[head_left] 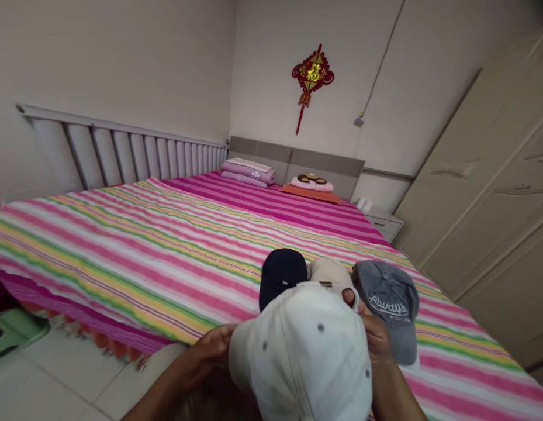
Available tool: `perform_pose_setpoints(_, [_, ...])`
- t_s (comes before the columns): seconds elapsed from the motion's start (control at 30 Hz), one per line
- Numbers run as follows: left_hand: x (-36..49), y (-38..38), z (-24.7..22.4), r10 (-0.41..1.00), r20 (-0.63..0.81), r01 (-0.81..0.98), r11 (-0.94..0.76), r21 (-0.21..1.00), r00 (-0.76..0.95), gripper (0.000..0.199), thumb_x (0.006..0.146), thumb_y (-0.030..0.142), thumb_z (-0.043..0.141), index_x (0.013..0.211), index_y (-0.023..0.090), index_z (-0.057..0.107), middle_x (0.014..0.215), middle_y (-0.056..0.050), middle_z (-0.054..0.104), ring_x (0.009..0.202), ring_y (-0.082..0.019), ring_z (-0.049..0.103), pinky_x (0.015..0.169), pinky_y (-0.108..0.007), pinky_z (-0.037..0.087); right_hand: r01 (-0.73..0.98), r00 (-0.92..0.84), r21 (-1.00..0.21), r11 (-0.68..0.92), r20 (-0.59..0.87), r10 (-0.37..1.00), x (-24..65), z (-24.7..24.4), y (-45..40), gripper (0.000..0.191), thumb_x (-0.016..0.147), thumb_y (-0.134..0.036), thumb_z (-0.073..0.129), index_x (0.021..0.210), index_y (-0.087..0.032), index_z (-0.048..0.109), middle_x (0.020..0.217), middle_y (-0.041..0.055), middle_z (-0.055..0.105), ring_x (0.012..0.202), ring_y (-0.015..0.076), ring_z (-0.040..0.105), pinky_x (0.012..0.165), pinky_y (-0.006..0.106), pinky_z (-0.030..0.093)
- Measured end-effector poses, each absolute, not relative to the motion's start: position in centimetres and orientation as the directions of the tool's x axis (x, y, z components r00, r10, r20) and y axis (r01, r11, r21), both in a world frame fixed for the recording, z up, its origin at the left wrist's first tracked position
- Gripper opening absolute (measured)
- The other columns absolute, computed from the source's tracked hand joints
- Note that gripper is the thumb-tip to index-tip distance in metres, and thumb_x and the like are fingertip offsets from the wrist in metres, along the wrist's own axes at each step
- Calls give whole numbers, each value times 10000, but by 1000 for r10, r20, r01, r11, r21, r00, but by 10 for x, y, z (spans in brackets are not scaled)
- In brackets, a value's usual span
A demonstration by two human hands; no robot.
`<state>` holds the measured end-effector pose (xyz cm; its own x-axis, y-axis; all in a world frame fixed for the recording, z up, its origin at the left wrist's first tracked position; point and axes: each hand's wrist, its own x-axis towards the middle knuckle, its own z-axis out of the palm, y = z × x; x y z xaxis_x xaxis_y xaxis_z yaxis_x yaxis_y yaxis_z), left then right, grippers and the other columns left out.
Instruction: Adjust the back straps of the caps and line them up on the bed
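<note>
A white baseball cap point(312, 351) with small grey eyelets fills the near foreground, held up between both hands. At its brim on the left, my left hand point(214, 346) is closed, with the fingertips partly hidden. My right hand point(373, 334) grips the back edge by the strap opening, one fingertip showing through the gap. Just beyond it on the bed lie a dark navy cap point(282, 272), a beige cap point(330, 270) partly covered by the white one, and a grey cap point(387, 295) with "Always" lettering, close to my right hand.
A striped sheet point(135, 245) covers the bed. Folded lilac bedding point(248, 172) and a pink-and-orange stack point(310, 186) sit near the headboard point(310, 162). A radiator point(135, 153) runs along the left wall, a wardrobe point(486, 193) stands right, and a green stool point(21, 330) is at lower left.
</note>
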<state>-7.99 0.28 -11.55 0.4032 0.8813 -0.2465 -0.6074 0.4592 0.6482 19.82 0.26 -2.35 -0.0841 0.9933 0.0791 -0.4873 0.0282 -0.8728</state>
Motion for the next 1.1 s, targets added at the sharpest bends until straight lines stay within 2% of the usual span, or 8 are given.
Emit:
perform_pose_setpoints(0.07, [-82,13,-94,821,-134,-448,432,783,555,316,646,260,635,893,63,652,782,-162,672,731,-259,629,706,-348,462,-515,-229,-857,-4,133,964,187,-20,-1,223,548,-326,686,721,-230,584,404,-75,489,363,92,433,408,200,348])
perform_pose_setpoints(0.13, [-74,19,-71,744,-102,-339,418,843,661,274,675,241,610,890,78,655,724,-135,673,704,-245,625,708,-342,450,-503,-359,-864,-12,197,912,173,-19,-2,269,608,-446,648,692,-194,604,313,-70,417,292,72,332,349,183,280])
perform_pose_setpoints(0.3, [-36,10,-36,667,-50,-373,474,797,743,220,602,184,685,799,92,659,707,-84,663,628,-174,604,610,-256,441,-456,-449,-889,-43,188,873,156,-16,-5,348,679,-467,605,545,-148,567,361,-3,507,287,72,397,329,179,270])
perform_pose_setpoints(0.53, [-41,-3,-19,698,79,-525,454,720,712,367,435,169,730,779,62,654,629,-57,631,540,-116,553,514,-197,402,-296,-492,-951,-93,69,868,163,-3,-10,205,695,-311,642,641,-126,573,426,-2,554,320,69,459,329,155,336])
perform_pose_setpoints(0.73, [-48,-15,-8,778,-41,-437,395,808,627,285,513,193,732,771,82,684,641,-64,655,527,-102,557,535,-203,408,-147,-530,-989,-35,49,846,146,12,-18,319,662,-413,653,769,-117,603,472,-23,524,383,75,473,394,186,382])
perform_pose_setpoints(0.83, [-47,-16,-8,785,-96,-375,395,839,612,191,581,211,699,720,81,691,597,-71,650,467,-85,531,483,-194,377,-36,-458,-999,9,24,889,136,20,-23,237,681,-358,650,734,-137,584,503,-53,473,359,42,400,358,164,322])
perform_pose_setpoints(0.97, [-43,-17,-10,820,-139,-400,409,820,555,152,547,224,711,610,91,675,486,-36,605,377,-64,460,415,-191,326,-6,-417,-998,69,65,907,126,26,-28,215,706,-346,622,669,-146,550,474,-76,378,388,31,265,353,158,201])
perform_pose_setpoints(1.1, [-37,-18,-14,844,-184,-427,428,796,504,166,468,223,742,514,106,633,406,5,550,334,-44,409,374,-172,273,21,-402,-991,130,111,909,120,24,-31,201,710,-314,615,645,-137,547,513,-60,383,458,45,270,406,175,201])
